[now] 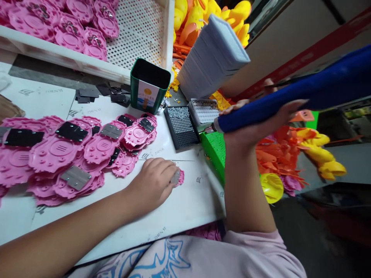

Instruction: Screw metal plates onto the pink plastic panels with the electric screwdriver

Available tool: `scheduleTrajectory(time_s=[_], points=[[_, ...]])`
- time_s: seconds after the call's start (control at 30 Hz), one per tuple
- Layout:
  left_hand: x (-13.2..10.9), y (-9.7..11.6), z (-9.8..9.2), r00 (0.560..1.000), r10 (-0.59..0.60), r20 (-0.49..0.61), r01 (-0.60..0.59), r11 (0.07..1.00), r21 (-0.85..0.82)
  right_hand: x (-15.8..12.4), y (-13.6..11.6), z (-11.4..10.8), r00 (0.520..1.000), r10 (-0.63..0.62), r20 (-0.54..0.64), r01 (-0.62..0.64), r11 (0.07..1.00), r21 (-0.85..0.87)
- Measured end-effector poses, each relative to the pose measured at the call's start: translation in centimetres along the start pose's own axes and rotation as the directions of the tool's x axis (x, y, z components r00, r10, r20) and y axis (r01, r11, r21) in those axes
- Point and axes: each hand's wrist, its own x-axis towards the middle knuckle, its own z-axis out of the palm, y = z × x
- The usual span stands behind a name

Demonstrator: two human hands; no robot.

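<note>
My left hand (155, 180) lies on the white table (185, 200), fingers curled over a pink plastic piece (180, 177) with a grey metal plate on it, holding it down. My right hand (261, 123) is raised and wrapped around a blue electric screwdriver (304, 96). Its tip (206, 126) points left, just above the black screw tray (182, 126). To the left of my left hand lies a heap of pink plastic pieces (66, 154), some carrying black or grey plates.
A green tin cup (149, 85) stands behind the heap. A white perforated crate (139, 34) at the back holds more pink pieces. A stack of grey plates (213, 58), a second screw tray (204, 110) and a green tray (216, 150) sit right. Yellow and orange plastic parts (290, 154) fill the right side.
</note>
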Motion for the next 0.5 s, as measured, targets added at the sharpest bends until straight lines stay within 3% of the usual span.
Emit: scheduleTrajectory(time_s=[0.1,0.3,0.5], points=[[0.0,0.1,-0.1,1.0,0.0,0.014,0.0,1.0,0.007,0.9,1.7,0.4,0.993,-0.088,-0.074,0.091,0.995,0.048],[-0.1,0.3,-0.2,0.999,-0.018,0.032,0.018,1.0,0.002,0.9,2.7,-0.2,0.999,-0.043,0.003,0.043,0.998,0.052],[0.0,0.2,-0.2,0.999,-0.017,0.047,0.017,1.0,0.007,1.1,2.3,0.1,0.999,0.008,-0.031,-0.006,0.999,0.034]])
